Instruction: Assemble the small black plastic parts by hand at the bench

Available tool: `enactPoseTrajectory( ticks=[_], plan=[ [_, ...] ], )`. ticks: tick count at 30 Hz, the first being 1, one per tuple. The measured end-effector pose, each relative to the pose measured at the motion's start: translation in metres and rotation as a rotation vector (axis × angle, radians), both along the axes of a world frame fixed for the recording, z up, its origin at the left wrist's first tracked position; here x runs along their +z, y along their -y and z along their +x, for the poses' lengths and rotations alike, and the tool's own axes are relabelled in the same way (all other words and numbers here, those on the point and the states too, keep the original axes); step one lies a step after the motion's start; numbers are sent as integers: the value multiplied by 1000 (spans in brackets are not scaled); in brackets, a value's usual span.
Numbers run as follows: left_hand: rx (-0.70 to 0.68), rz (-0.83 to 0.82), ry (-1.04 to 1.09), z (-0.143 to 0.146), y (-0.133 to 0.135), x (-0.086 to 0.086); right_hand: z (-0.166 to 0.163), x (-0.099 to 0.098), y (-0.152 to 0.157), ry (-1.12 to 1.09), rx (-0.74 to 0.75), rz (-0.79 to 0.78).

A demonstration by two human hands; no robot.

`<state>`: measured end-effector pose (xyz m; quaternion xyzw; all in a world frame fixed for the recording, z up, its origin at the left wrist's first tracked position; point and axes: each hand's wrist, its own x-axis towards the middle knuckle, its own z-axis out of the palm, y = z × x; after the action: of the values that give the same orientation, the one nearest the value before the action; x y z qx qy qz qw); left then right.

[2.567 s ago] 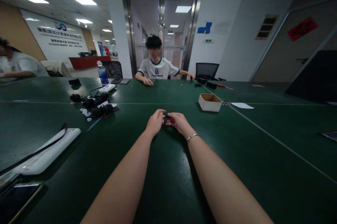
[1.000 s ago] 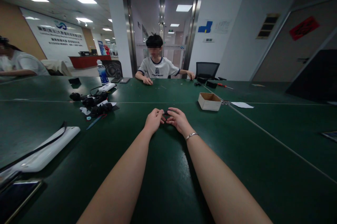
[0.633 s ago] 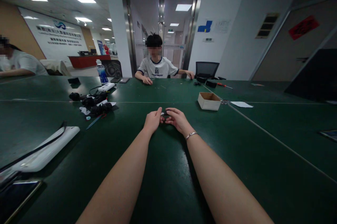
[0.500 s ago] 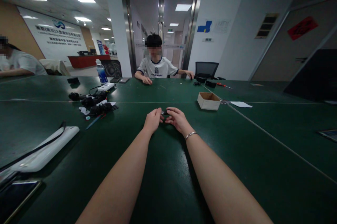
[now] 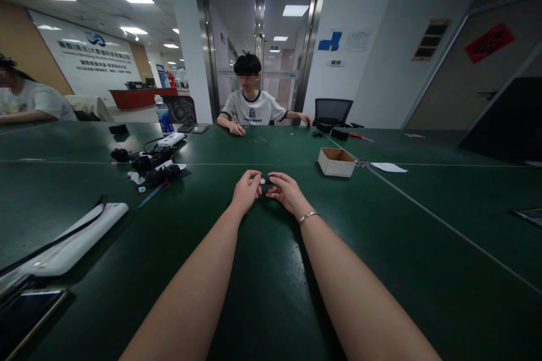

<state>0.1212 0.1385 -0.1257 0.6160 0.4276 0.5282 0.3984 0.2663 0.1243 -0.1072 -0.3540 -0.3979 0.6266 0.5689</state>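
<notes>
A small dark part (image 5: 266,181) with a glint of metal is pinched between the fingertips of the left hand (image 5: 247,191) and the right hand (image 5: 288,192), both closed narrowly on it just above the dark green bench (image 5: 271,276). Off to the right, a small open brown cardboard box (image 5: 336,162) is set on the bench; its contents cannot be made out. Far to the left, a clear plastic water bottle with a blue label (image 5: 161,116) is stood upright beyond a heap of black cables (image 5: 152,170).

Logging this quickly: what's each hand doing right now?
Left hand: closed, pinching the small dark part.
Right hand: closed, pinching the same part.
</notes>
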Motion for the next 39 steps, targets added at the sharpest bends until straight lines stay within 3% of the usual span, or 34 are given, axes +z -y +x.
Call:
enactPoseTrajectory(
  ticks=[12, 28, 34, 39],
  plan=[
    [-52, -115, 131, 5, 14, 16, 0, -1, -2, 4, 7, -3],
    [62, -52, -20, 2, 4, 5, 1, -1, -1, 13, 23, -3],
    [103, -18, 108, 1, 6, 12, -5, -2, -1, 143, 88, 32],
    [19, -46, 144, 10, 17, 22, -7, -5, 2, 247, 116, 91]
  ],
)
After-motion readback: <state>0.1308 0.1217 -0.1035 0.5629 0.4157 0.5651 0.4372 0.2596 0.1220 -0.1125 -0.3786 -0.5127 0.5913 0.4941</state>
